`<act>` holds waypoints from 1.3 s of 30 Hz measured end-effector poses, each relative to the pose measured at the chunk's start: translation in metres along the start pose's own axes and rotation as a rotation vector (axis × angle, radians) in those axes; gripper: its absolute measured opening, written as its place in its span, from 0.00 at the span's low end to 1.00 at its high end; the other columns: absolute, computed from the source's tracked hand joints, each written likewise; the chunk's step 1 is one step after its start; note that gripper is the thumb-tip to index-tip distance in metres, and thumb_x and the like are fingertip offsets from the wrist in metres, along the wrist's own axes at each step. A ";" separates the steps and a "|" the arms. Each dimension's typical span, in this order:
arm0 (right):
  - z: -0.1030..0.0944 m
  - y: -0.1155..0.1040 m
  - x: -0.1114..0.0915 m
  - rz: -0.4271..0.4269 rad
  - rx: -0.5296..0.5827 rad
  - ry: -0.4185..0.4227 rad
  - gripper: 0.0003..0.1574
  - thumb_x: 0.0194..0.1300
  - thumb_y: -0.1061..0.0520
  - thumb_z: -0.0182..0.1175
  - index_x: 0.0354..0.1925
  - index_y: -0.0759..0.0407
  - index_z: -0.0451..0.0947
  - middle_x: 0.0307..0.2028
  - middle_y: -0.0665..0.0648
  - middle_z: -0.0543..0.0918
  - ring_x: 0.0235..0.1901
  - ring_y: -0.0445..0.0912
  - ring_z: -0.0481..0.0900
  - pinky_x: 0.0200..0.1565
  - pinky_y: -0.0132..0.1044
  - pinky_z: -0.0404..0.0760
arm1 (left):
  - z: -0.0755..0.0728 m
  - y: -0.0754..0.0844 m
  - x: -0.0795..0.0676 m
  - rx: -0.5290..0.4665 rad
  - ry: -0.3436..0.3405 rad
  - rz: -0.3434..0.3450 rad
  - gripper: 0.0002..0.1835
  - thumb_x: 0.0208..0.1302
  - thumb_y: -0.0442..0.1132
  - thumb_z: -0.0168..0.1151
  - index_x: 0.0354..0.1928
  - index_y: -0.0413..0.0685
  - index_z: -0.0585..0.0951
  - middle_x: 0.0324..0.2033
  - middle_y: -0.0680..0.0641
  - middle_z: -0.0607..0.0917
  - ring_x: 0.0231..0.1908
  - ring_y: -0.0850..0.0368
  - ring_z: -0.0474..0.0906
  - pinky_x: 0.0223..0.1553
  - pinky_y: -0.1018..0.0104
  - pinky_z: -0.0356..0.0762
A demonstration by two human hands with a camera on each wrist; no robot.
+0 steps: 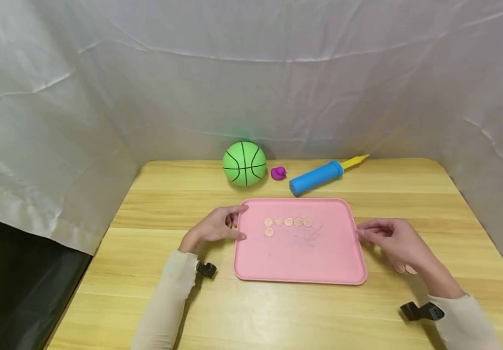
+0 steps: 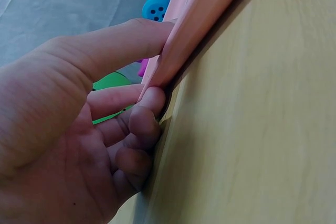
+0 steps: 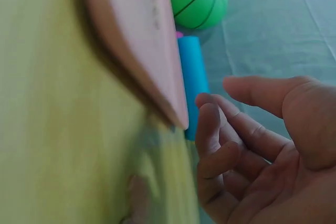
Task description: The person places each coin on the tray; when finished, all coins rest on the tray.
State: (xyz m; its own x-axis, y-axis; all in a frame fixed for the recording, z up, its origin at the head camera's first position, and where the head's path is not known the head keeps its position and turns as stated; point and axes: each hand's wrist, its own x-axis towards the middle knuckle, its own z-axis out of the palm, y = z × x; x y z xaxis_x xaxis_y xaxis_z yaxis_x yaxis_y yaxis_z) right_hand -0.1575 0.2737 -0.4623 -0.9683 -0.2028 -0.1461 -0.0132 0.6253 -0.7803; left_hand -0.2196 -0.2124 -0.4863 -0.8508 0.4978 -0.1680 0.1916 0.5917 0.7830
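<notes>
1. Head view shows me the left hand (image 1: 214,227) left of centre, pinching the left rim of a pink rectangular plastic-looking tray (image 1: 299,265) between thumb and curled fingers. The tray sits just right of centre, low in the frame, on a pale wood-grain table (image 1: 312,316).
2. At the tray's right rim I have the right hand (image 1: 397,238), thumb and bent fingers apart, nothing between them in the right wrist view.
3. Inside the tray lie six round copper-coloured discs (image 1: 288,222): five in a row, one below the leftmost. Loose copper-coloured discs (image 1: 410,270) lie on the table, lower right.
4. Beyond, upper centre: a green ball with black lines (image 1: 244,164), a small purple duck (image 1: 278,173) and a blue cylindrical pump with a yellow nozzle (image 1: 317,178).
5. My worry: lifting by the left grip alone could tip the tray and slide the discs; a careless right forearm could scatter the loose ones.
6. That forearm partly covers the loose discs, so I can't count them. Right-hand contact with the rim is unclear; the right wrist view is blurred.
</notes>
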 end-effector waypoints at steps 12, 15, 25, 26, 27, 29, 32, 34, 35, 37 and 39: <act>-0.014 0.030 -0.021 -0.109 -0.086 -0.022 0.17 0.75 0.54 0.71 0.58 0.60 0.88 0.41 0.54 0.92 0.32 0.37 0.82 0.29 0.35 0.84 | 0.000 0.000 0.000 -0.003 0.005 -0.006 0.49 0.61 0.40 0.83 0.81 0.42 0.70 0.41 0.45 0.77 0.40 0.55 0.69 0.40 0.71 0.70; -0.016 0.036 -0.024 -0.172 -0.128 -0.004 0.15 0.71 0.58 0.74 0.54 0.59 0.90 0.39 0.47 0.91 0.33 0.34 0.82 0.33 0.32 0.83 | 0.000 0.001 0.000 -0.009 0.002 -0.005 0.49 0.61 0.40 0.83 0.81 0.42 0.70 0.41 0.45 0.77 0.39 0.55 0.69 0.39 0.71 0.70; -0.018 0.052 -0.032 -0.244 -0.159 0.025 0.18 0.64 0.61 0.79 0.52 0.57 0.89 0.36 0.45 0.89 0.33 0.33 0.80 0.34 0.28 0.79 | 0.001 0.001 0.000 -0.005 0.002 -0.002 0.49 0.61 0.40 0.83 0.81 0.42 0.70 0.41 0.45 0.78 0.40 0.55 0.70 0.40 0.71 0.70; -0.017 0.053 -0.032 -0.249 -0.160 0.027 0.19 0.64 0.62 0.79 0.52 0.57 0.89 0.36 0.45 0.89 0.32 0.34 0.80 0.34 0.28 0.78 | 0.002 0.001 0.000 -0.002 0.001 -0.004 0.49 0.61 0.40 0.83 0.81 0.42 0.70 0.41 0.45 0.78 0.40 0.55 0.70 0.40 0.71 0.71; -0.017 0.054 -0.033 -0.253 -0.163 0.029 0.19 0.63 0.63 0.79 0.52 0.57 0.88 0.36 0.45 0.89 0.32 0.34 0.80 0.34 0.28 0.78 | 0.002 0.001 0.000 -0.001 0.000 -0.005 0.49 0.61 0.40 0.83 0.81 0.42 0.70 0.41 0.45 0.78 0.40 0.54 0.70 0.40 0.71 0.71; -0.016 0.056 -0.032 -0.260 -0.175 0.029 0.20 0.63 0.63 0.79 0.53 0.58 0.88 0.35 0.44 0.88 0.33 0.33 0.79 0.34 0.27 0.78 | 0.002 0.001 0.000 0.000 0.001 -0.004 0.49 0.61 0.40 0.83 0.81 0.42 0.70 0.41 0.45 0.78 0.40 0.55 0.69 0.40 0.71 0.70; -0.015 0.057 -0.031 -0.267 -0.179 0.033 0.20 0.63 0.64 0.79 0.53 0.58 0.88 0.35 0.43 0.87 0.32 0.33 0.79 0.34 0.28 0.79 | 0.002 0.000 0.000 -0.005 0.003 -0.003 0.48 0.61 0.39 0.83 0.81 0.41 0.70 0.40 0.45 0.78 0.39 0.55 0.69 0.39 0.71 0.70; -0.015 0.056 -0.030 -0.269 -0.185 0.035 0.20 0.63 0.64 0.79 0.53 0.58 0.88 0.35 0.43 0.86 0.33 0.33 0.79 0.34 0.28 0.79 | 0.001 -0.001 0.001 -0.008 0.003 -0.001 0.48 0.61 0.40 0.83 0.81 0.41 0.70 0.40 0.46 0.78 0.39 0.55 0.70 0.39 0.71 0.70; -0.016 0.055 -0.030 -0.267 -0.184 0.035 0.20 0.63 0.64 0.79 0.53 0.58 0.88 0.35 0.43 0.86 0.33 0.33 0.79 0.34 0.28 0.80 | 0.001 0.000 0.001 -0.008 0.003 0.000 0.48 0.61 0.40 0.83 0.81 0.42 0.70 0.40 0.46 0.78 0.39 0.55 0.70 0.39 0.71 0.70; -0.016 0.054 -0.029 -0.262 -0.190 0.033 0.20 0.63 0.63 0.79 0.53 0.58 0.88 0.35 0.44 0.86 0.33 0.33 0.80 0.35 0.28 0.80 | 0.000 -0.001 0.001 -0.004 0.003 0.001 0.48 0.61 0.40 0.83 0.81 0.42 0.70 0.40 0.46 0.77 0.39 0.56 0.70 0.39 0.71 0.70; -0.017 0.053 -0.028 -0.249 -0.201 0.026 0.20 0.64 0.62 0.79 0.53 0.58 0.88 0.35 0.44 0.85 0.33 0.33 0.79 0.36 0.28 0.80 | 0.000 -0.001 0.002 0.000 0.001 0.004 0.48 0.61 0.40 0.83 0.81 0.42 0.70 0.40 0.47 0.78 0.40 0.56 0.70 0.39 0.71 0.70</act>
State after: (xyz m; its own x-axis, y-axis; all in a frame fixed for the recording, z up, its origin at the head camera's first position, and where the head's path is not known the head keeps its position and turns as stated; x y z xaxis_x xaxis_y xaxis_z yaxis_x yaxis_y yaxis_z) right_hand -0.1351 0.3254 -0.4890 -0.9351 -0.3505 0.0524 -0.2973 0.6954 -0.6542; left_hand -0.2211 -0.2119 -0.4875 -0.8507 0.4992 -0.1644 0.1947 0.5900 0.7836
